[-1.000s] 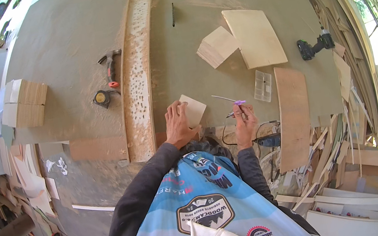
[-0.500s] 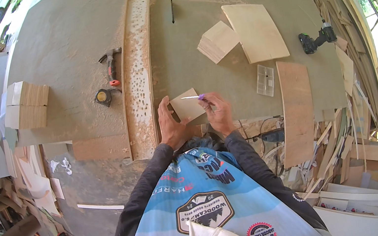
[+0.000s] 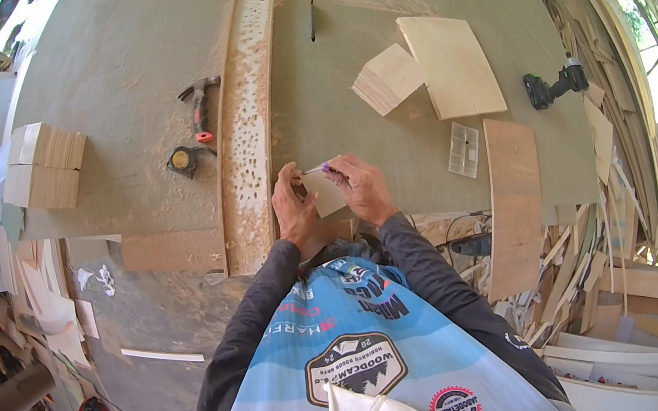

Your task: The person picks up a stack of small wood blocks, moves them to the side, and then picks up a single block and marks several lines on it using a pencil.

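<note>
At the bench's near edge, my left hand point(image 3: 292, 203) is closed around the left side of a small square wooden board point(image 3: 328, 195). Its fingertips sit at the tip of a slim, pale, pointed tool point(image 3: 313, 171) with a purple end. My right hand point(image 3: 361, 187) pinches that tool by the purple end, above the board's far part. Whether the tip touches the board or the left fingers cannot be made out. Both hands cover parts of the board. A stack of similar wooden squares point(image 3: 388, 80) lies farther right, against a larger pale board point(image 3: 453, 63).
Left of a dusty, pitted strip point(image 3: 243, 133) lie a hammer point(image 3: 200, 109), a tape measure point(image 3: 182, 161) and stacked wooden blocks point(image 3: 44, 166). To the right are a clear divided case point(image 3: 464, 150), a long plywood piece point(image 3: 513, 201) overhanging the edge, and a cordless drill point(image 3: 554, 83).
My right hand has moved slightly left with the slim tool, bringing its tip to my left fingers. My left hand has closed from a spread grip. The view has shifted a little.
</note>
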The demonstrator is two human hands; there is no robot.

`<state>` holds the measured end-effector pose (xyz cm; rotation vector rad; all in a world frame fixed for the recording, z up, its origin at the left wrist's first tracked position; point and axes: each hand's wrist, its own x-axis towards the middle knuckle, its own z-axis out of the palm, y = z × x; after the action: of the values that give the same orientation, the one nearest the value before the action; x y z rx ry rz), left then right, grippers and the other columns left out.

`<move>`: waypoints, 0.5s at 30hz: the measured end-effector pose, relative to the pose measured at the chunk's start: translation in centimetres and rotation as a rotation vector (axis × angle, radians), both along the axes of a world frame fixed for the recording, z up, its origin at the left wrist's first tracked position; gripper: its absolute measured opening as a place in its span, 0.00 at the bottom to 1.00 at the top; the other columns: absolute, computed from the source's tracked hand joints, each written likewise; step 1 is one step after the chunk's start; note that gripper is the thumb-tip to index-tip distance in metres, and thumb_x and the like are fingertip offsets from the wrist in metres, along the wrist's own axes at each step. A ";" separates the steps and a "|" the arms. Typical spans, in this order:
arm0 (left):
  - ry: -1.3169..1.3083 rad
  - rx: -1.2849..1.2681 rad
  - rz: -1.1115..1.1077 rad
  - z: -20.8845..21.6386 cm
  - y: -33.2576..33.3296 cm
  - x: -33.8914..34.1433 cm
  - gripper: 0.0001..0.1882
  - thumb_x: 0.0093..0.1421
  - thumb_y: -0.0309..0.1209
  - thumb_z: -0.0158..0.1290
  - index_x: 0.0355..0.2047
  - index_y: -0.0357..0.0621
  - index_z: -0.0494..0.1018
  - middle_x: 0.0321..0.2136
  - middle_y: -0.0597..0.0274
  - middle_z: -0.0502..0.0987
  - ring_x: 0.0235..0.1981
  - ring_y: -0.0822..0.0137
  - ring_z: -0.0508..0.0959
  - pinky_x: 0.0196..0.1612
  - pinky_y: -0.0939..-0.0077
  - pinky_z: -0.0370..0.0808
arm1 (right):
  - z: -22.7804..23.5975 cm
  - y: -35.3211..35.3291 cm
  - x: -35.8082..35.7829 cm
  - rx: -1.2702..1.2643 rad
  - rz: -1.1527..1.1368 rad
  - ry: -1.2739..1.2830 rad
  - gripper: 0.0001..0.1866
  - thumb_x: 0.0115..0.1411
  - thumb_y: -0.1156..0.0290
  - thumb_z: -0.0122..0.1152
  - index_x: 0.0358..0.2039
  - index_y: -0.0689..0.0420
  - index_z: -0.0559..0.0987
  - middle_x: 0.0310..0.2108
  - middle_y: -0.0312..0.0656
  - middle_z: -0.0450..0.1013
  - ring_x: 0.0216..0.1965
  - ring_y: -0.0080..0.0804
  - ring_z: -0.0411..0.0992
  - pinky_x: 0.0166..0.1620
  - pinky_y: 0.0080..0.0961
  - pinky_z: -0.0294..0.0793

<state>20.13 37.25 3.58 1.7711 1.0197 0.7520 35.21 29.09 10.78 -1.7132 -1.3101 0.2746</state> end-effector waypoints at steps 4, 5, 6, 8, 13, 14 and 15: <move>-0.012 0.005 -0.007 0.0 0.2 -0.1 0.39 0.48 0.17 0.67 0.62 0.42 0.68 0.46 0.58 0.79 0.41 0.65 0.78 0.38 0.74 0.77 | -0.3 0.3 0.0 -0.003 0.008 -0.044 0.06 0.65 0.70 0.66 0.40 0.56 0.84 0.37 0.41 0.80 0.35 0.44 0.81 0.35 0.35 0.80; -0.015 0.001 -0.010 0.0 0.2 -0.1 0.39 0.48 0.17 0.67 0.62 0.42 0.68 0.46 0.59 0.79 0.41 0.65 0.78 0.38 0.74 0.77 | -0.4 0.3 0.0 -0.005 0.008 -0.049 0.06 0.65 0.70 0.66 0.40 0.56 0.84 0.36 0.41 0.80 0.34 0.44 0.81 0.35 0.35 0.79; -0.018 -0.003 -0.013 0.0 0.2 -0.2 0.39 0.47 0.17 0.67 0.62 0.42 0.68 0.46 0.59 0.79 0.41 0.65 0.78 0.38 0.74 0.77 | -0.4 0.4 0.0 -0.008 0.012 -0.058 0.06 0.65 0.70 0.66 0.40 0.56 0.84 0.37 0.41 0.80 0.34 0.44 0.81 0.35 0.35 0.79; -0.020 -0.014 -0.011 0.0 0.2 -0.2 0.39 0.47 0.17 0.67 0.62 0.42 0.68 0.46 0.59 0.79 0.41 0.66 0.78 0.38 0.74 0.77 | -0.4 0.5 0.0 -0.016 0.018 -0.077 0.06 0.65 0.69 0.66 0.39 0.56 0.84 0.37 0.40 0.80 0.34 0.44 0.81 0.34 0.35 0.79; -0.031 -0.021 -0.015 0.0 0.3 -0.2 0.39 0.48 0.17 0.67 0.62 0.42 0.69 0.46 0.59 0.79 0.41 0.67 0.78 0.38 0.75 0.77 | -0.3 0.7 -0.2 -0.037 0.020 -0.075 0.05 0.65 0.69 0.66 0.38 0.56 0.84 0.36 0.40 0.80 0.34 0.45 0.80 0.34 0.37 0.79; -0.036 -0.027 -0.015 0.0 0.3 -0.2 0.39 0.48 0.17 0.67 0.62 0.42 0.68 0.46 0.59 0.79 0.41 0.67 0.78 0.38 0.75 0.77 | -0.3 0.7 -0.2 -0.040 0.020 -0.078 0.05 0.65 0.69 0.66 0.38 0.56 0.84 0.36 0.40 0.80 0.34 0.45 0.80 0.34 0.37 0.79; -0.040 -0.033 -0.015 0.0 0.3 -0.2 0.39 0.48 0.17 0.67 0.62 0.42 0.68 0.46 0.59 0.79 0.41 0.67 0.78 0.38 0.75 0.77 | -0.3 0.7 -0.1 -0.042 0.021 -0.079 0.05 0.65 0.69 0.66 0.38 0.56 0.84 0.36 0.41 0.80 0.34 0.45 0.80 0.34 0.37 0.79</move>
<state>19.94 37.54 3.60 1.7275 0.9864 0.7546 35.07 29.80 10.50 -1.7617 -1.3892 0.2500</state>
